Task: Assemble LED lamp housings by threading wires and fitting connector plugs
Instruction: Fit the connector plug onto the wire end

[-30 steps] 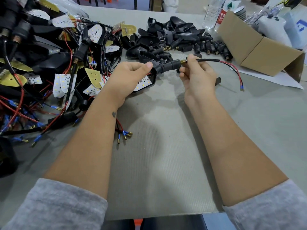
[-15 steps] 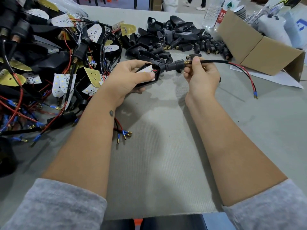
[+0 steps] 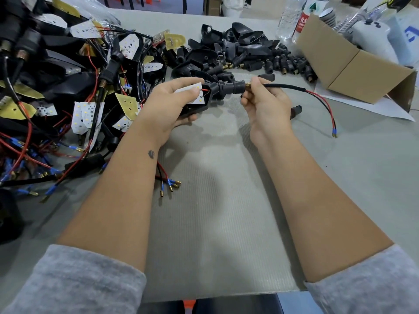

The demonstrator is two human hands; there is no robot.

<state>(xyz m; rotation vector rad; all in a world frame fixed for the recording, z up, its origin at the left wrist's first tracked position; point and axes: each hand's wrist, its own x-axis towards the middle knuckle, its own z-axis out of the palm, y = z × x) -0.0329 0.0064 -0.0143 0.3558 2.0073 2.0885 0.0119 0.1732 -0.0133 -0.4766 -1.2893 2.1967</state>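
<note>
Left hand (image 3: 169,103) grips lamp housing (image 3: 199,105); right hand (image 3: 264,99) pinches sleeved cable (image 3: 285,87); draw straight through ribbed plug (image 3: 233,86), keeping housing steady.

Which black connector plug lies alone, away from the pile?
The connector plug just right of the right hand, lying on its side on the mat; the others cluster at the far pile.
</note>
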